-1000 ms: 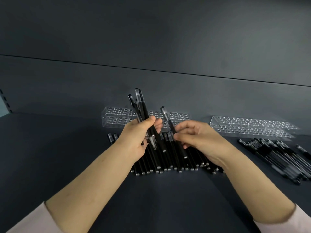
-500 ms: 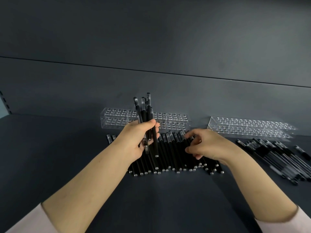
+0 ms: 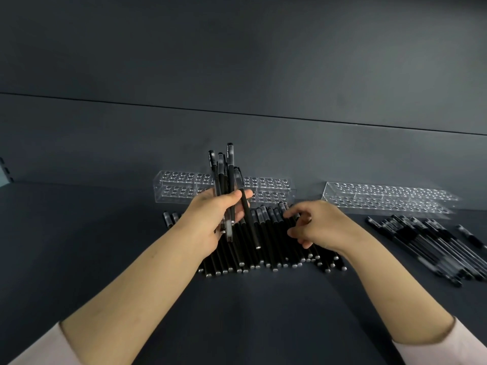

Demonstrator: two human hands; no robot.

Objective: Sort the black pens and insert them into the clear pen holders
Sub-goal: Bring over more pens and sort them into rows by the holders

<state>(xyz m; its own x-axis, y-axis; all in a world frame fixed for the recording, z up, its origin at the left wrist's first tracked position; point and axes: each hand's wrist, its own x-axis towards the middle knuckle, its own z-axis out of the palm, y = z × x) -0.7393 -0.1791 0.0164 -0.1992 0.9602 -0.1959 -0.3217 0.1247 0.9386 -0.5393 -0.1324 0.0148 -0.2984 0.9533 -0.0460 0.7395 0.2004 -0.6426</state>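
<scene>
Table (image 3: 79, 233): dark grey, matte, ran from the near edge to the far wall.
Wall (image 3: 237, 48): dark grey panels, upright behind the table.
Seam (image 3: 105, 100): thin dark line, crossed the wall left to right.
Rail (image 3: 5, 169): slotted strip, far left.

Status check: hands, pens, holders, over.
Left hand grips pen bundle upright. Right hand curled on pen row, grasp unclear. Left holder, right holder: no pens visible.

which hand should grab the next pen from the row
Right: the right hand rests on the row of pens, fingers curled; the left hand is full, gripping an upright bundle of pens.
</scene>
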